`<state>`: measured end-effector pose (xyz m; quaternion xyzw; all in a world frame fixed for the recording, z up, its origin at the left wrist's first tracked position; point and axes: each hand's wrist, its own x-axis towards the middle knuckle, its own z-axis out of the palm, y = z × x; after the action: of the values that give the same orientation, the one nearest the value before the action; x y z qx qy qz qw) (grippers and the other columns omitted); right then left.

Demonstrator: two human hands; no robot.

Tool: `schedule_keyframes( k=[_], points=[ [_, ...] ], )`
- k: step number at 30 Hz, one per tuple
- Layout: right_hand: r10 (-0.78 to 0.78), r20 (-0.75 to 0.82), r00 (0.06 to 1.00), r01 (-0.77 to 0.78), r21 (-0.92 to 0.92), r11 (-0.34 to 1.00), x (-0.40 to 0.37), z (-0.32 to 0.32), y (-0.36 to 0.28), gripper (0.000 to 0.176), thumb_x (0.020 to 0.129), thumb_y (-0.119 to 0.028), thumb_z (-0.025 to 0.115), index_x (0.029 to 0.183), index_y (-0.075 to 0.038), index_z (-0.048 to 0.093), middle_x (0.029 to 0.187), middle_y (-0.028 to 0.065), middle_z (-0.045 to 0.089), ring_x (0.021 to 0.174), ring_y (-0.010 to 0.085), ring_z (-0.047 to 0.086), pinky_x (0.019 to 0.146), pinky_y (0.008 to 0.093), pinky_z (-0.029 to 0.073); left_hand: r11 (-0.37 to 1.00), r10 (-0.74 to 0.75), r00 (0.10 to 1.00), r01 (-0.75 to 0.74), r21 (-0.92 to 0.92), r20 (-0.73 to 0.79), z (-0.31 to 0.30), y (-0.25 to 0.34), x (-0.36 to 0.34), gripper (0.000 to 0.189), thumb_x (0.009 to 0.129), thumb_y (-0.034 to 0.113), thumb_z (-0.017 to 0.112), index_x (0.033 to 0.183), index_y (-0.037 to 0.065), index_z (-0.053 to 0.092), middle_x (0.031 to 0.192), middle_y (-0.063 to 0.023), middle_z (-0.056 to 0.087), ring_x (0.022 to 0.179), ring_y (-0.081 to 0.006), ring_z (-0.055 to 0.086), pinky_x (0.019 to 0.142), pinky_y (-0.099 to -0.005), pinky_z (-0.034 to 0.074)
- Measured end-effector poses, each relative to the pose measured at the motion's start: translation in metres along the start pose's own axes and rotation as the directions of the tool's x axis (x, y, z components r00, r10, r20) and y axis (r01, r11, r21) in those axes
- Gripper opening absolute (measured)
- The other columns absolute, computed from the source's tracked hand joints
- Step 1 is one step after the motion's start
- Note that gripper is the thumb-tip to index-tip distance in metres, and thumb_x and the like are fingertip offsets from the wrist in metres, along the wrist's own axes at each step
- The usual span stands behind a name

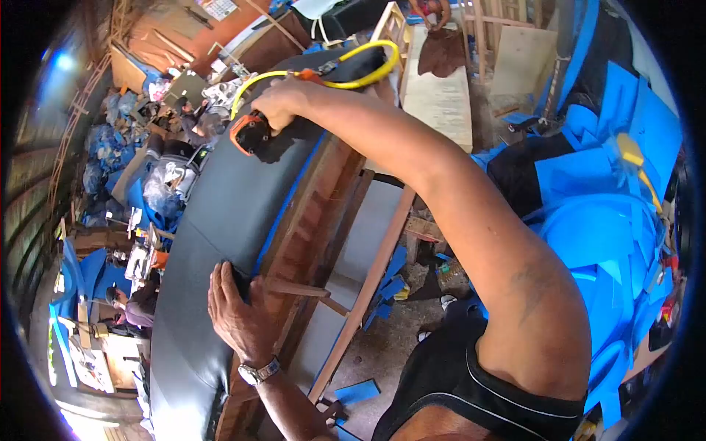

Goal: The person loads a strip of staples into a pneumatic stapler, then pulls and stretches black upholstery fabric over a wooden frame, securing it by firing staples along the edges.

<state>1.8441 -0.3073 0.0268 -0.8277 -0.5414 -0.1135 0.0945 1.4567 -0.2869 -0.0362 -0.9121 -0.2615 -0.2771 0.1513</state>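
Stretched forward at the top, my right hand (281, 104) is wrapped round an orange and black staple gun (251, 134) joined to a yellow air hose (382, 67). The gun sits over the far part of a long padded piece covered in black upholstery (220, 198); whether its nose touches the cover is hidden. Nearer to me, my left hand (239, 312), with a watch on the wrist, lies with fingers out on the cover beside its edge. A blue strip (290, 202) runs along that edge, next to the wooden frame (312, 213).
Blue foam sheets (588, 242) are heaped at the right. A pale board (439, 95) bears a brown cloth (442, 53) near another person's hands (434, 10). At left a person (138, 303) is among clutter. Blue scraps (358, 391) lie on the floor.
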Motion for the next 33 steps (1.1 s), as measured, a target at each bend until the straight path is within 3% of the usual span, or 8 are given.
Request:
schedule_keyframes(
  k=[3,5,8,11,12,14,23,33],
  points=[
    [-0.159,0.25,0.955,0.141,0.088,0.986,0.013,-0.005,0.01,0.073,0.069,-0.04,0.087,0.133,-0.013,0.064,0.133,0.0144,0.066,0.126,0.0346,0.06,0.106,0.0433,0.047,0.996,0.089,0.994,-0.09,-0.001,-0.055,0.004,-0.009,0.001,0.047,0.094,0.024,0.069,0.136,0.005,0.059,0.132,-0.0195,0.065,0.121,-0.0373,0.063,0.102,-0.0462,0.049],
    [-0.345,0.192,0.919,0.313,0.176,0.933,0.022,0.0,0.022,0.079,0.066,-0.033,0.089,0.136,-0.009,0.061,0.13,0.0166,0.067,0.123,0.0334,0.061,0.104,0.0422,0.047,0.993,0.119,0.99,-0.119,0.003,-0.077,0.004,-0.015,0.004,0.044,0.095,0.022,0.066,0.135,0.005,0.06,0.129,-0.0195,0.067,0.118,-0.0372,0.064,0.1,-0.0451,0.051],
    [-0.169,0.125,0.978,0.141,0.203,0.969,-0.01,-0.01,0.002,0.081,0.065,-0.023,0.086,0.139,-0.005,0.057,0.131,0.0192,0.065,0.119,0.0359,0.062,0.102,0.0423,0.049,0.995,0.071,0.996,-0.074,-0.066,-0.046,-0.002,-0.017,0.008,0.031,0.095,0.011,0.062,0.125,0.005,0.065,0.126,-0.0171,0.068,0.115,-0.0336,0.066,0.098,-0.0427,0.054],
    [-0.088,-0.715,0.693,0.311,0.187,0.932,-0.089,0.011,-0.05,0.035,0.079,-0.01,0.076,0.112,-0.003,0.065,0.108,0.0144,0.069,0.104,0.0373,0.065,0.092,0.0438,0.053,0.984,0.033,0.997,-0.045,-0.17,-0.07,-0.006,-0.04,-0.005,0.034,0.089,0.003,0.062,0.122,0.008,0.067,0.129,-0.0134,0.068,0.116,-0.0313,0.066,0.099,-0.042,0.054],
    [0.006,-0.453,0.892,0.223,0.451,0.864,-0.133,-0.013,-0.084,0.031,0.085,-0.013,0.076,0.112,-0.003,0.066,0.094,0.0099,0.068,0.085,0.0262,0.067,0.082,0.036,0.055,0.986,0.013,0.996,-0.027,-0.165,-0.086,-0.004,-0.045,-0.008,0.04,0.086,0.002,0.064,0.124,0.01,0.066,0.129,-0.0097,0.068,0.116,-0.0303,0.066,0.099,-0.0408,0.054],
    [-0.039,-0.341,0.939,0.297,0.753,0.587,-0.168,0.016,-0.12,0.025,0.098,-0.018,0.069,0.114,0.001,0.067,0.089,0.0047,0.068,0.076,0.0081,0.061,0.069,0.0273,0.053,0.988,-0.06,0.993,0.045,-0.145,-0.106,-0.007,-0.045,-0.008,0.034,0.084,0.007,0.069,0.118,0.013,0.069,0.119,-0.0071,0.071,0.111,-0.0289,0.068,0.094,-0.0397,0.055],
    [-0.134,0.324,0.937,-0.348,0.817,-0.459,-0.149,0.043,-0.205,0.059,0.095,-0.058,0.064,0.124,-0.006,0.062,0.108,0.0114,0.069,0.09,0.0243,0.071,0.073,0.0375,0.056,0.994,-0.065,0.982,0.049,-0.095,-0.176,-0.024,-0.049,-0.001,0.021,0.087,0.013,0.067,0.108,0.014,0.072,0.098,-0.0057,0.072,0.092,-0.0293,0.07,0.078,-0.0416,0.056],
    [-0.05,0.366,0.929,-0.367,0.93,0.002,-0.11,0.026,-0.239,0.037,0.099,-0.042,0.06,0.099,-0.005,0.066,0.074,0.0052,0.059,0.052,0.0167,0.058,0.045,0.0318,0.043,1.0,-0.024,0.962,0.019,-0.022,-0.273,-0.006,-0.041,-0.013,0.027,0.086,0.011,0.066,0.113,0.014,0.068,0.107,-0.003,0.071,0.101,-0.0248,0.067,0.087,-0.0413,0.052]
  ],
)
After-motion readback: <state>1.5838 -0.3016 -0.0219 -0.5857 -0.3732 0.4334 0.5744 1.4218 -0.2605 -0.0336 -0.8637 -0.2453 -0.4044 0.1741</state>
